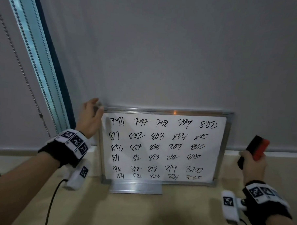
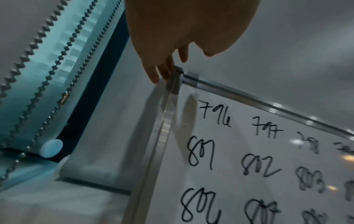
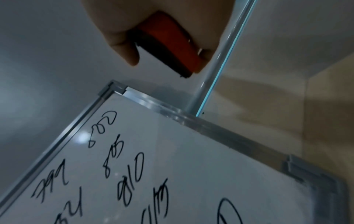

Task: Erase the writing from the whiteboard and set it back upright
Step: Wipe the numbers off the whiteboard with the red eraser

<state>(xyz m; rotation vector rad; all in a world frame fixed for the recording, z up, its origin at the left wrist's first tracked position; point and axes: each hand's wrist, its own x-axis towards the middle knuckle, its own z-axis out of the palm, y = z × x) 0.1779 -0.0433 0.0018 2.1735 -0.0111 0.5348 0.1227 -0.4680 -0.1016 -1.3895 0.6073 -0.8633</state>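
Whiteboard stands upright on the beige worktop, leaning against the grey wall, covered in handwritten numbers. Left hand at its top-left corner, fingers curled round the metal frame. Right hand, beside the board's right edge, grips a red-and-black eraser, clear of the surface.

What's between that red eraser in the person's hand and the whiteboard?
Nothing. The eraser, gripped in the right hand, hangs clear of the whiteboard; the head view shows only grey wall and beige tabletop between them.
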